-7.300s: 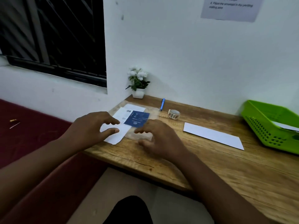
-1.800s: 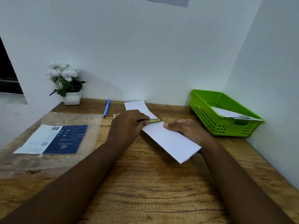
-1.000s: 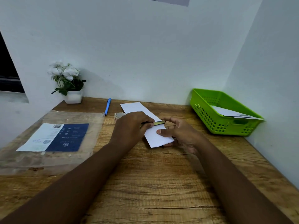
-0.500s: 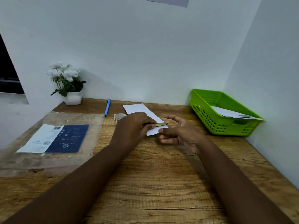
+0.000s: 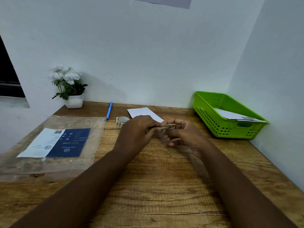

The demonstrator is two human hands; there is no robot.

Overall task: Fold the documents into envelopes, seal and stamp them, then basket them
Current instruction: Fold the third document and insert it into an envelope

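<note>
My left hand (image 5: 138, 130) pinches a thin, flat olive-coloured strip (image 5: 167, 127) that I see edge-on, just above the wooden desk (image 5: 164, 186). My right hand (image 5: 184, 135) meets it from the right, fingertips closed on the strip's free end. A white envelope (image 5: 143, 112) lies flat on the desk just behind both hands, partly hidden by them. At the back right stands a green plastic basket (image 5: 212, 119) with a white envelope (image 5: 233, 116) inside it. On the left, a blue-and-white document (image 5: 56, 142) lies in a clear plastic sleeve (image 5: 82, 122).
A small roll of tape (image 5: 122, 121) sits just left of my left hand. A blue pen (image 5: 109, 110) lies behind it, and a potted white flower (image 5: 69, 86) stands in the back left corner. Walls close the desk at the back and right.
My right hand has let go of the white envelope, which now lies further back, and has come up to the strip held in my left hand. The left hand has barely moved.
</note>
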